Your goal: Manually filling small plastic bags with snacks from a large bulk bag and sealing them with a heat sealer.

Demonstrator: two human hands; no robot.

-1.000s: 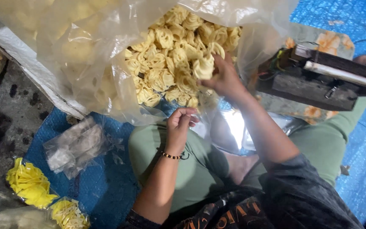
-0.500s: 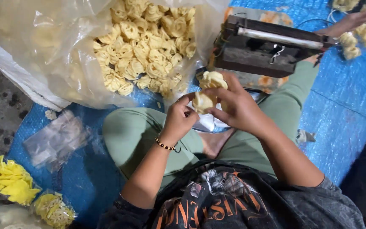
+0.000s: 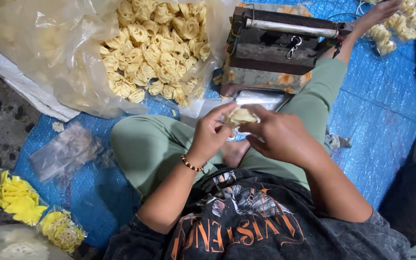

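cracker: looking light, brittle, crumbly; best gripped by its edges
left hand: fingers pinching cracker's left edge
right hand: fingers pinching cracker's right side

Bright even light; glare on plastic bag; edges perhaps soft.

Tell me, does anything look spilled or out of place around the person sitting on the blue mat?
A few pale cracker crumbs lie loose on the blue mat, just outside the big clear bag of crackers. Otherwise nothing stands out: both hands, left hand and right hand, hold a few crackers.
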